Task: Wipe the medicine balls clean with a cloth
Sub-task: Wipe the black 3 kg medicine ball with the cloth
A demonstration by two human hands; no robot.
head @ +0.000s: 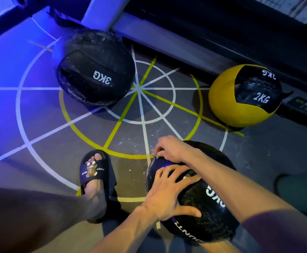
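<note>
Steadying the near black ball (pixel 200 203) under my spread left grip (pixel 169 194), my right grip (pixel 169 148) pinches something pale, possibly cloth, at its far edge. Next, I judge, comes wiping.

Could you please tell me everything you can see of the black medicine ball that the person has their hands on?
The near black medicine ball sits on the gym floor beside a sandalled foot. It looks like stitched synthetic leather, dusty and flecked, with white "KG" lettering and partly hidden brand letters. The left hand lies spread on top, steadying it. The right hand pinches something small and pale at its far edge; whether that is a cloth cannot be told.
</note>
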